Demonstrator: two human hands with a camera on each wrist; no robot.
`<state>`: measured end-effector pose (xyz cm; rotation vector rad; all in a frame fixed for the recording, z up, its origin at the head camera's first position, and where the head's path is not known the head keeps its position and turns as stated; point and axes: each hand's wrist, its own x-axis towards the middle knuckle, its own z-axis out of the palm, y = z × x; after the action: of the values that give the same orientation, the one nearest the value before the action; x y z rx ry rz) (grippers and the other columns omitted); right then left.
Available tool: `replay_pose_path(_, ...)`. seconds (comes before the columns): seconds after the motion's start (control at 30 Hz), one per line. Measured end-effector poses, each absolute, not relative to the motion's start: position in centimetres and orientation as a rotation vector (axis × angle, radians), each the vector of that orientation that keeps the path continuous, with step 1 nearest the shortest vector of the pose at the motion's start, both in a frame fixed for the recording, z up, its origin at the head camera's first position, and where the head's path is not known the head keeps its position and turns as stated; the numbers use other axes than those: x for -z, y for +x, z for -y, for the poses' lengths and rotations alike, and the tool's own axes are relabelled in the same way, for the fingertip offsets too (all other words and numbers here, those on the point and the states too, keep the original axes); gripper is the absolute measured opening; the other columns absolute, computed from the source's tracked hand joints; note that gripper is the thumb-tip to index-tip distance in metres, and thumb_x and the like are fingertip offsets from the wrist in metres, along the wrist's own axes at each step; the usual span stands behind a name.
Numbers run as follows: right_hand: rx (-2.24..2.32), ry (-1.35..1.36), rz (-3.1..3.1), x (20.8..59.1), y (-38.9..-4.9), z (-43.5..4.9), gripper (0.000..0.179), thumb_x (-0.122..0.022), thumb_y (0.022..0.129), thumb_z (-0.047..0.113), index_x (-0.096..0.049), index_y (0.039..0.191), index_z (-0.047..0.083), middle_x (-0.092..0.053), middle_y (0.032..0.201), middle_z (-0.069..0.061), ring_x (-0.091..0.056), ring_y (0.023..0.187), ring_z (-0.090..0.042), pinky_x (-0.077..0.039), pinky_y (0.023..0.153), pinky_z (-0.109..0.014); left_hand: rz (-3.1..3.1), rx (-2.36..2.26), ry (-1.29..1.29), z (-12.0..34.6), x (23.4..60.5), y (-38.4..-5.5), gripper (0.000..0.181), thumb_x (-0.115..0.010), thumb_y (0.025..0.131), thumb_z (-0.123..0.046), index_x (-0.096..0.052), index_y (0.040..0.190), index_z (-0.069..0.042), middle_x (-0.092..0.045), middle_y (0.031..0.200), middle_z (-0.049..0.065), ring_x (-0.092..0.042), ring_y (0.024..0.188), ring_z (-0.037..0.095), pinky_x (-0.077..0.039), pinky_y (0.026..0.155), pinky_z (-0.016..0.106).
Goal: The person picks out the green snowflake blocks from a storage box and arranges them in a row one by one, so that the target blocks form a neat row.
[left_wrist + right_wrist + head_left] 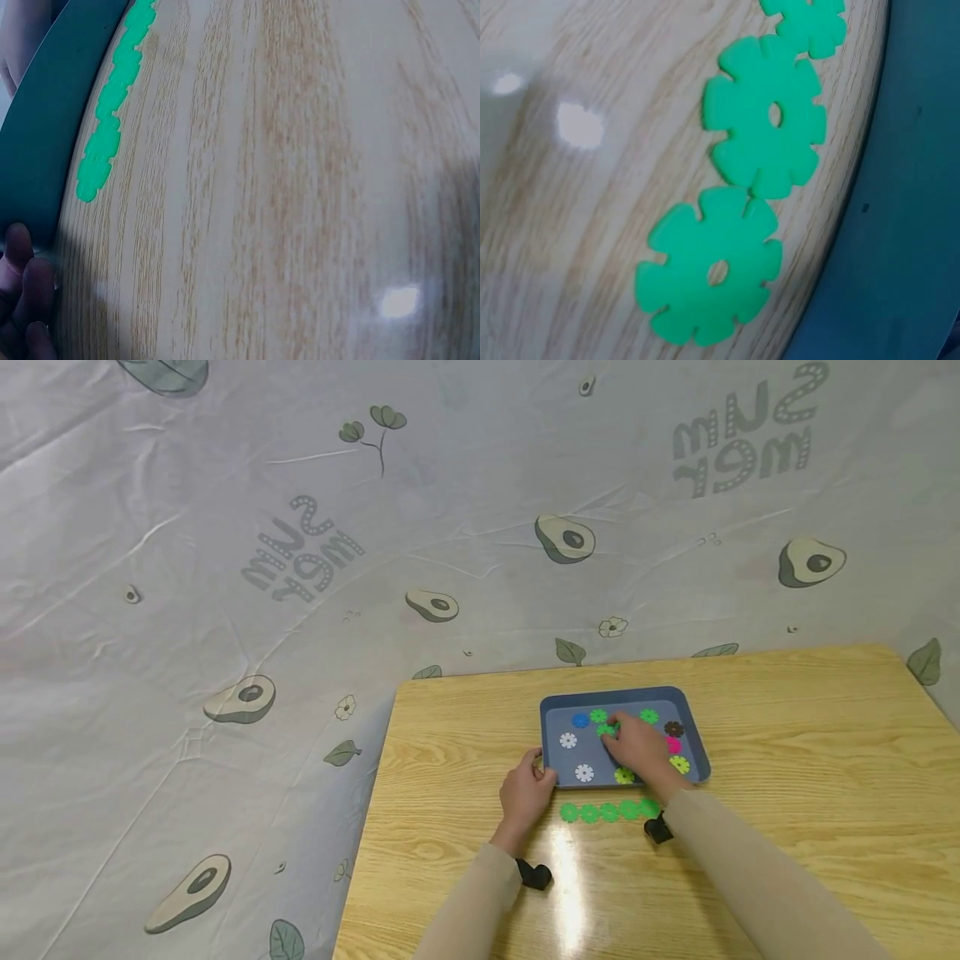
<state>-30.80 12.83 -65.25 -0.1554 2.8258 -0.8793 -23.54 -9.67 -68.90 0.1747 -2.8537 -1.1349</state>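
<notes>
My right hand (637,743) reaches over the blue-grey tray (555,702), pinching a green notched plastic disc (604,731) between thumb and fingertips. At the tray's near left corner, my left hand (527,792) grips the rim with bent fingers. Directly in front of the tray lies a row of several green notched discs (589,813), touching edge to edge. Two of these green discs (739,135) show large in the right wrist view, each with a small centre hole. The left wrist view catches fingers (36,289) against the tray wall.
Inside the tray lie loose discs: blue (581,720), white (584,772), brown (673,728), pink (673,745), yellow (679,764) and more green (648,716). A wooden table (442,760) carries everything. Behind it hangs a printed cloth (487,635).
</notes>
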Motion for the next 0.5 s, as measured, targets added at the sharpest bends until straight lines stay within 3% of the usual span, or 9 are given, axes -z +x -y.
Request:
replay_pose_path(0.23, 0.827, -0.182, -2.820, 64.99, -30.95, -12.72, 0.043, -0.065, 0.100, 0.026, -0.061, 0.131, -0.004, -0.066, 0.084, -0.010, -0.063, 0.073, -0.027, -0.052, 0.067, -0.048, 2.858, 1.134, 0.182, 9.57, 68.78, -23.44, 0.048, -0.061, 0.091, -0.029, -0.067, 0.137, -0.019, -0.054, 0.062, -0.016, -0.046, 0.051, 0.005, -0.036, 0.054, 0.030)
replay_pose_path(0.37, 0.786, -0.224, -2.826, 64.99, -31.04, -12.61, 0.044, -0.065, 0.100, 0.025, -0.061, 0.130, -0.007, -0.069, 0.101, -0.020, -0.068, 0.087, -0.036, -0.054, 0.075, -0.054, 2.851, 1.141, 0.180, 9.56, 68.74, -23.43, 0.048, -0.061, 0.091, -0.028, -0.068, 0.137, -0.019, -0.054, 0.062, -0.016, -0.046, 0.051, 0.006, -0.036, 0.054, 0.030)
replay_pose_path(0.5, 0.766, -0.219, -2.838, 65.08, -30.98, -12.50, 0.043, -0.066, 0.099, 0.025, -0.062, 0.127, -0.007, -0.063, 0.119, -0.028, -0.065, 0.103, -0.044, -0.053, 0.083, -0.057, 2.848, 1.137, 0.175, 9.60, 68.75, -23.45, 0.047, -0.061, 0.091, -0.028, -0.068, 0.137, -0.019, -0.054, 0.062, -0.016, -0.046, 0.051, 0.005, -0.036, 0.054, 0.030)
